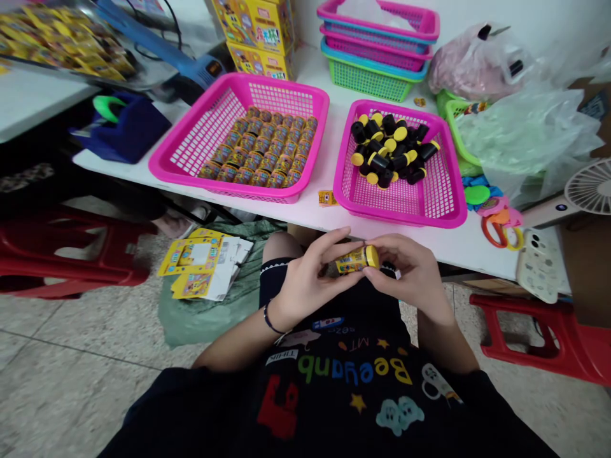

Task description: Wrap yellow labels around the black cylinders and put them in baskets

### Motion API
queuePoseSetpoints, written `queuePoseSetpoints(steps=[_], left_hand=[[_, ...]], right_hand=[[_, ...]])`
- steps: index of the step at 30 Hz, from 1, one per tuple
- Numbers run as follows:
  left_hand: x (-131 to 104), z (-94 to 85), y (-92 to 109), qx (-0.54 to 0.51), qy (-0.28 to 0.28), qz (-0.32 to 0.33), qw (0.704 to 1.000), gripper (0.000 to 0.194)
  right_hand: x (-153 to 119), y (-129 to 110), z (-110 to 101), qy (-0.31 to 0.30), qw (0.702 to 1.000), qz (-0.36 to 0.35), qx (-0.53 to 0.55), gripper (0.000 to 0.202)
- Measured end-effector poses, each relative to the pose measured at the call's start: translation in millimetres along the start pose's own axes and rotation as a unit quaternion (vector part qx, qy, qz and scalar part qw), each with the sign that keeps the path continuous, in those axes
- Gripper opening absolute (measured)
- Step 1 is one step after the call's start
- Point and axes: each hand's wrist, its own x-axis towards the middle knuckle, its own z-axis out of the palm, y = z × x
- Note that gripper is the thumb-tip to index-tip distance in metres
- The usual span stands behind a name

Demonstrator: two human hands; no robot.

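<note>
A small canister (353, 259) with a yellow cap and a yellow printed label lies sideways between my two hands above my lap. My left hand (310, 270) has its fingers and thumb around the labelled end. At the capped end, my right hand (408, 270) pinches with thumb and fingers. Just beyond them, a pink basket (442, 210) holds a loose heap of black canisters (379, 162) with yellow caps. Labelled canisters (260, 152) lie in rows in the larger pink basket (165, 159) to the left. A small stack of yellow labels (327, 198) is on the table between the baskets.
Stacked baskets (377, 54) and yellow boxes (260, 32) stand at the back. A blue tape dispenser (124, 133) sits left. Scissors (494, 232), a phone (538, 266) and a small fan (592, 184) are at right. Red stools (539, 331) flank me; printed sheets (203, 264) lie below the table.
</note>
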Motion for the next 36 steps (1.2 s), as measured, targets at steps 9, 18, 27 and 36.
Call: queuePoseSetpoints(steps=[9,18,27,36], left_hand=[[4,-6.3,2,-0.023,-0.041,0.021,0.999,0.060],[6,-9.5,-4,0.021,-0.015,0.161,0.987,0.041],[4,-6.2,-9,0.038,0.029,0.141,0.989,0.046],[6,2.3,-1,-0.291,0.063,-0.209,0.932,0.067]], right_hand=[[1,-7,-19,-0.031,0.992,0.041,0.118,0.034],[5,-8,-12,-0.043,0.979,0.127,0.154,0.026],[0,6,4,0.018,0.989,0.084,0.121,0.033],[-1,6,17,0.032,0.915,-0.304,-0.262,0.066]])
